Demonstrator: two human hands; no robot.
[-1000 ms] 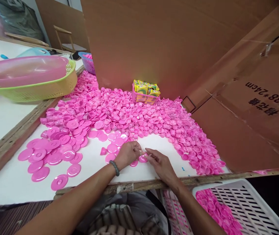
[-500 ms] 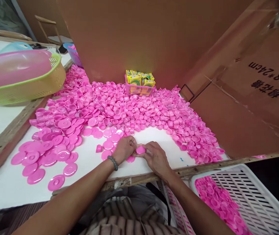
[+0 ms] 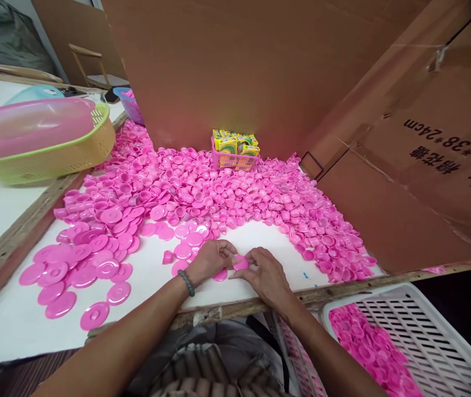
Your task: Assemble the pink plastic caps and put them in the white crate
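Between my two hands is a small pink toy cup (image 3: 241, 262), partly hidden by my fingers. My left hand (image 3: 211, 261), with a beaded bracelet at its wrist, pinches it from the left. From the right, my right hand (image 3: 266, 272) grips it between thumb and fingers. Beside and beneath my left hand lie flat pink toy saucers (image 3: 183, 251). One loose pink toy cup (image 3: 168, 257) rests on the white tabletop left of them. A wide heap of pink toy cups (image 3: 202, 184) curves around the far side of my hands.
A pink basket (image 3: 235, 162) of yellow boxes stands in the heap against cardboard (image 3: 260, 71). More saucers (image 3: 86, 270) spread at left, near a wooden edge (image 3: 24, 220) and a green basket (image 3: 45, 160). A white crate (image 3: 433, 331) with pink pieces stands low at right.
Both hands stay together around the toy cup, with a slight shift of the fingers. The whole view has moved slightly, so the table appears a little lower.
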